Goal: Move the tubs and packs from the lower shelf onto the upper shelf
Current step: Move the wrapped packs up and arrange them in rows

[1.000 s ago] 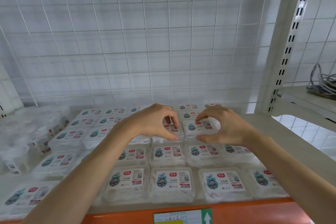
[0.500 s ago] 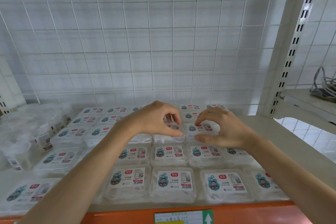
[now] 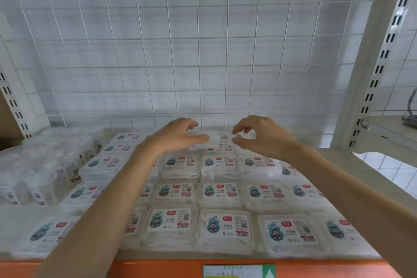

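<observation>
Flat clear packs with cartoon labels lie in rows over the shelf, some stacked two high. My left hand reaches over the back rows, thumb and curled fingers around the edge of a clear pack on top of the pile. My right hand is beside it, thumb and forefinger pinching another labelled pack in the back row. Both forearms stretch across the front rows and hide some packs. Shrink-wrapped clear tubs stand at the left end.
A white wire grid closes the back of the shelf. The front edge is an orange rail with a paper label. A slotted white upright stands at the right, with a neighbouring shelf beyond it.
Both hands have moved farther back over the rear rows, still curled on packs. The view has come closer, and the front rows appear larger.
</observation>
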